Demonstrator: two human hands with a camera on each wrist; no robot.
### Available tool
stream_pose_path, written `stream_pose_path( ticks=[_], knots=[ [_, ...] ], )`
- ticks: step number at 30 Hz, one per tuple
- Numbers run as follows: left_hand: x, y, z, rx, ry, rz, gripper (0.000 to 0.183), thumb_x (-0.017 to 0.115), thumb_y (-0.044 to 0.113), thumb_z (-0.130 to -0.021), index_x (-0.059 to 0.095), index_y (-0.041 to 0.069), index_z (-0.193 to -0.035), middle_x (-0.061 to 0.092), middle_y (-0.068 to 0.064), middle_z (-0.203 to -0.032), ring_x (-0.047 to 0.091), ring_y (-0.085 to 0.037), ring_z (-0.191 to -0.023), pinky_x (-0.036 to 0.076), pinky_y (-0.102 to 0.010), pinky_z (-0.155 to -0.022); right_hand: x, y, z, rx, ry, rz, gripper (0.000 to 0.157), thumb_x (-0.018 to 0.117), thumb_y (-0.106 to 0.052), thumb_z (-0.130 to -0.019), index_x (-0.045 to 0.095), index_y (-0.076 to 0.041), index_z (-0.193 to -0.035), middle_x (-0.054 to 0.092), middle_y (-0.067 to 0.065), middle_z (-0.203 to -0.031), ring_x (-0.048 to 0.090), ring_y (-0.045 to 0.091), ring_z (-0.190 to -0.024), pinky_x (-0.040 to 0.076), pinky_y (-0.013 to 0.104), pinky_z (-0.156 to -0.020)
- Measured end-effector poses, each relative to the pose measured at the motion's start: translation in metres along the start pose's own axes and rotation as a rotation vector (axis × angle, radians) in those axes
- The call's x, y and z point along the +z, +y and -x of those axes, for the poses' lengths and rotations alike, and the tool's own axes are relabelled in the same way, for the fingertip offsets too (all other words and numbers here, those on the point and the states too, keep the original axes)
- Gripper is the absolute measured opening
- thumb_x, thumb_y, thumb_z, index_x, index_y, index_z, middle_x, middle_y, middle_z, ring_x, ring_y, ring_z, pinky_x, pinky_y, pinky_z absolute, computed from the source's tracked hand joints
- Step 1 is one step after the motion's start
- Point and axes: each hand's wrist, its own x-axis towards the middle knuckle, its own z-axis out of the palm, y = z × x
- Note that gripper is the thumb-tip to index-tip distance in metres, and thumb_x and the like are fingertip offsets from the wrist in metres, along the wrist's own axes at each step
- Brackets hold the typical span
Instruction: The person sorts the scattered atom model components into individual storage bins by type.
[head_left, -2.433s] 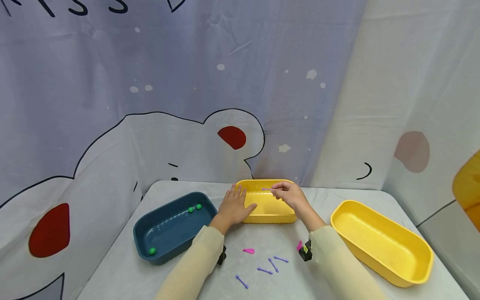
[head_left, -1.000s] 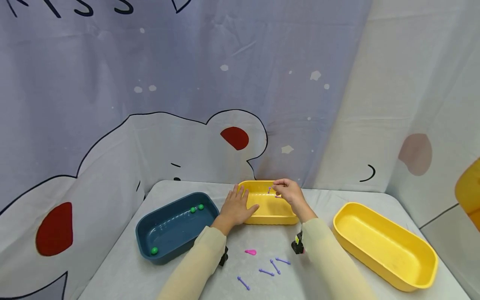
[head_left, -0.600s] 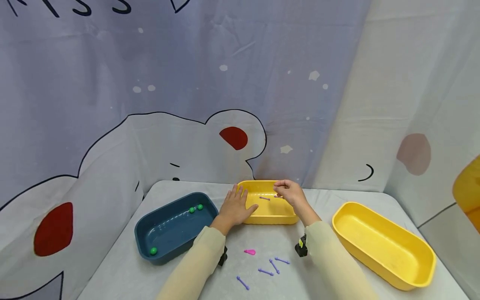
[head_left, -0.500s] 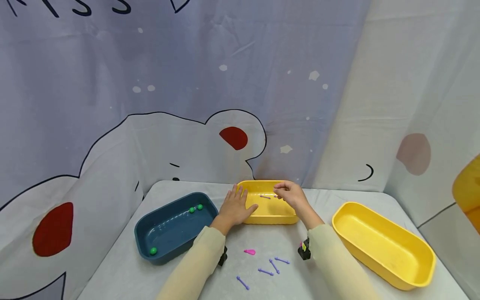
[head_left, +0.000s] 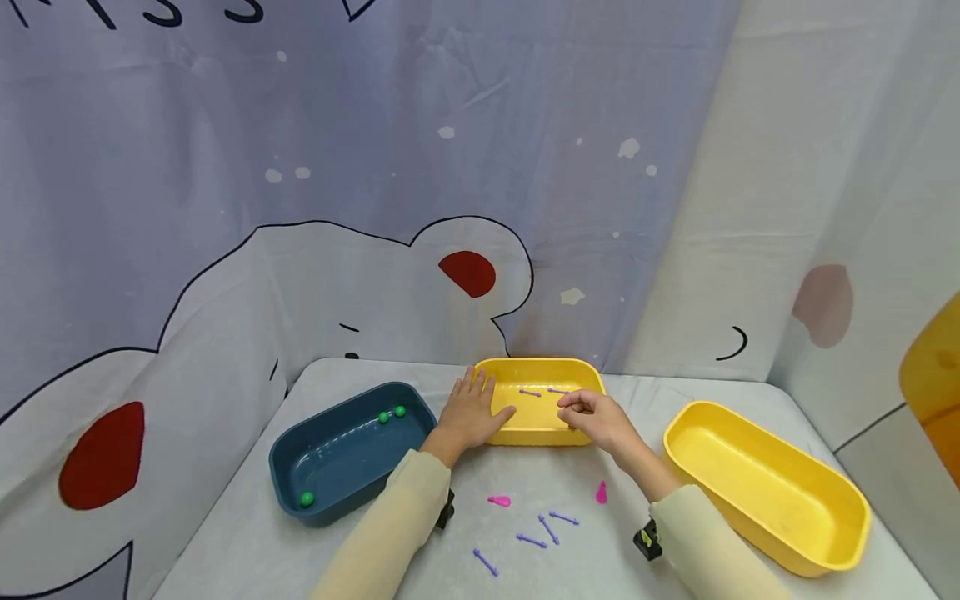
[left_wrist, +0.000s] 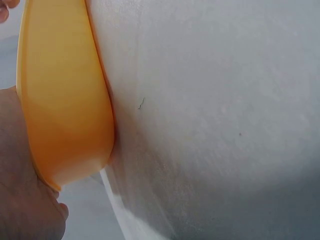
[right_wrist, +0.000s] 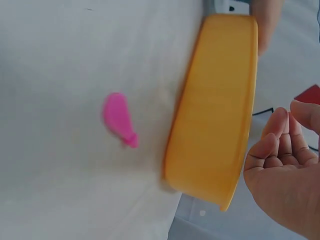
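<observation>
My left hand (head_left: 468, 415) lies with spread, straight fingers on the left rim of the small yellow bin (head_left: 536, 437) at the back of the table. Over that bin's right front corner, my right hand (head_left: 597, 421) has loosely bent fingers with nothing between them, as its right wrist view also shows. Two thin purple sticks with knobbed ends lie inside the bin: a left one (head_left: 530, 392) and a right one (head_left: 558, 390), the latter close to my right fingertips. Nearer me, several similar purple sticks (head_left: 548, 529) lie on the white tablecloth.
Two pink teardrop-shaped pieces, one in the middle (head_left: 499, 501) and one farther right (head_left: 602, 492), lie before the bin. On the left stands a dark blue bin (head_left: 330, 508) holding green balls (head_left: 307, 499). A larger yellow bin (head_left: 795, 554) stands on the right.
My right hand earlier held a purple stick over the small bin; two sticks now lie inside. It has since drawn back right and toward me, uncovering the right pink piece. My left hand stays put.
</observation>
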Motion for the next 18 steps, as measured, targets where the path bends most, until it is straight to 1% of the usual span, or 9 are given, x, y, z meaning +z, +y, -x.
stream_pose_path(
  ticks=[4, 7, 11, 14, 18],
  knots=[
    [-0.001, 0.0, 0.0, -0.002, 0.0, -0.013, 0.084, 0.035, 0.066, -0.1, 0.024, 0.01, -0.161, 0.018, -0.009, -0.169, 0.002, -0.029, -0.158, 0.008, -0.046, -0.127, 0.0, 0.004, 0.016, -0.023, -0.022, 0.014, 0.021, 0.073, -0.02, -0.094, 0.07, -0.004, -0.108, 0.068, 0.004, -0.091, 0.061, 0.017, -0.083, 0.053, 0.033, -0.075],
    [0.0, 0.0, 0.0, -0.002, 0.003, -0.016, 0.084, 0.035, 0.066, -0.1, 0.024, 0.01, -0.161, 0.018, -0.009, -0.169, 0.002, -0.029, -0.158, 0.008, -0.047, -0.127, 0.0, 0.008, 0.027, -0.024, -0.044, 0.0, 0.021, 0.073, -0.018, -0.094, 0.07, -0.003, -0.108, 0.07, 0.008, -0.094, 0.061, 0.016, -0.082, 0.054, 0.03, -0.075],
    [0.0, 0.0, 0.0, 0.0, 0.003, -0.008, 0.084, 0.036, 0.066, -0.1, 0.025, 0.01, -0.161, 0.018, -0.009, -0.169, 0.002, -0.029, -0.158, 0.007, -0.046, -0.127, 0.001, 0.015, 0.04, -0.018, -0.07, 0.007, 0.019, 0.072, -0.015, -0.094, 0.07, -0.002, -0.107, 0.07, 0.009, -0.09, 0.06, 0.016, -0.079, 0.052, 0.026, -0.069],
    [0.001, 0.0, -0.001, 0.001, -0.001, -0.006, 0.084, 0.036, 0.066, -0.1, 0.025, 0.011, -0.161, 0.017, -0.009, -0.169, 0.002, -0.029, -0.158, 0.007, -0.046, -0.127, 0.001, 0.02, 0.05, -0.039, -0.086, 0.047, 0.018, 0.073, -0.015, -0.094, 0.071, -0.002, -0.106, 0.069, 0.003, -0.087, 0.059, 0.015, -0.078, 0.051, 0.023, -0.065],
    [0.0, -0.001, -0.001, 0.003, -0.006, -0.006, 0.084, 0.035, 0.066, -0.1, 0.025, 0.011, -0.162, 0.017, -0.009, -0.169, 0.001, -0.029, -0.158, 0.007, -0.046, -0.127, 0.002, 0.029, 0.063, -0.064, -0.112, 0.061, 0.02, 0.074, -0.015, -0.093, 0.071, -0.001, -0.107, 0.067, 0.001, -0.086, 0.057, 0.011, -0.071, 0.049, 0.022, -0.058]
  ],
)
